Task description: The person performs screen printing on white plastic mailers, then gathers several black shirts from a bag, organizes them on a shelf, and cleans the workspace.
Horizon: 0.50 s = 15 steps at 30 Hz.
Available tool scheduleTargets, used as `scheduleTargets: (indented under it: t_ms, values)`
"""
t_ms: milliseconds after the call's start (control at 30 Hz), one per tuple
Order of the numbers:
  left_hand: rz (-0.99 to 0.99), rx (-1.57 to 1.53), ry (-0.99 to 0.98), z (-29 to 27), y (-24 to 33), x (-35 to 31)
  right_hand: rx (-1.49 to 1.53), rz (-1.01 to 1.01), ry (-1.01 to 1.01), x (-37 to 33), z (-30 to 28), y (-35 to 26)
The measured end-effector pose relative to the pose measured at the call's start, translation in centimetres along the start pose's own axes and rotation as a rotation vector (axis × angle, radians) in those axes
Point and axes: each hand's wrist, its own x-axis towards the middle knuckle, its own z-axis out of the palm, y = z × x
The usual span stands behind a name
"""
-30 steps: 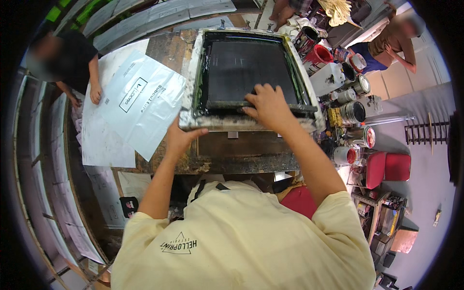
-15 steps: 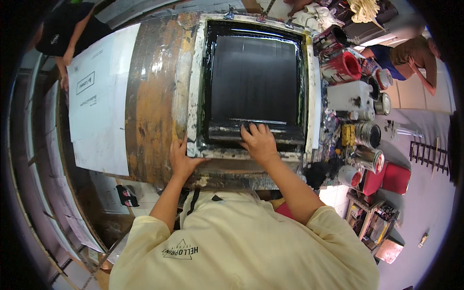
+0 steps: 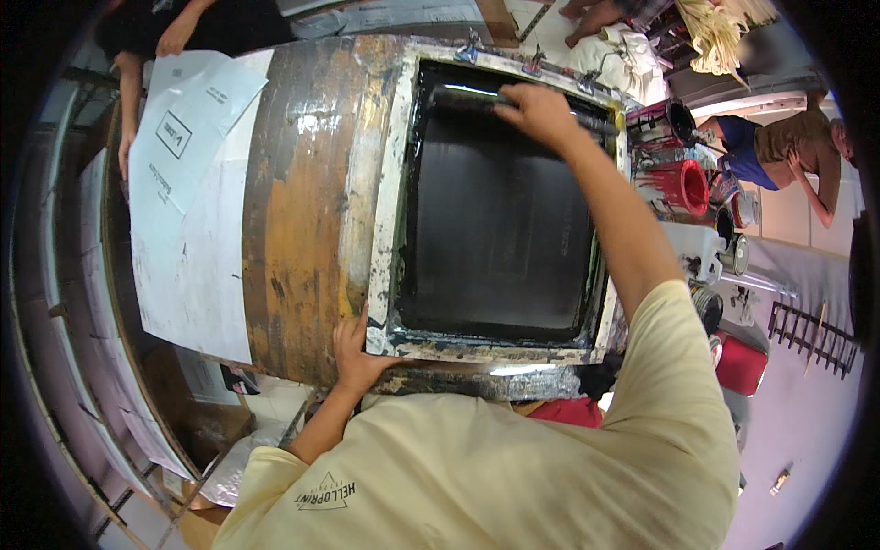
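A screen-printing frame (image 3: 383, 220) with a pale, ink-stained wooden rim lies on the table before me. Black ink covers its mesh (image 3: 500, 229). My right hand (image 3: 543, 115) is closed on the dark squeegee (image 3: 458, 97) at the far end of the screen, the arm stretched across the right side. At the near left corner of the rim, my left hand (image 3: 359, 353) grips the frame, thumb along the front edge and fingers up the side. Part of the squeegee is hidden behind my right hand.
A co-worker's hand (image 3: 176, 35) lifts a printed sheet (image 3: 192, 110) above white paper (image 3: 202, 293) at the left. Hinge clamps (image 3: 534, 62) hold the far rim. Ink cans, including a red one (image 3: 692, 188), line the right side. Another person (image 3: 797, 151) is farther right.
My right hand has carried the squeegee from the near end of the screen to the far end. The left hand stays at the corner. The co-worker's printed sheet has been lifted and bent.
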Motion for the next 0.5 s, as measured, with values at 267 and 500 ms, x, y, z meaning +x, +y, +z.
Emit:
scheduleTargets:
  t_ms: [267, 500]
  values:
    - [-0.306, -0.364, -0.185, -2.9, 3.2, 0.5, -0.190, 0.100, 0.115, -2.3, 0.8, -2.5]
    - [-0.298, -0.577, -0.085, -3.3, 4.1, -0.2, -0.043, 0.105, 0.018, -19.6, -2.1, -17.6]
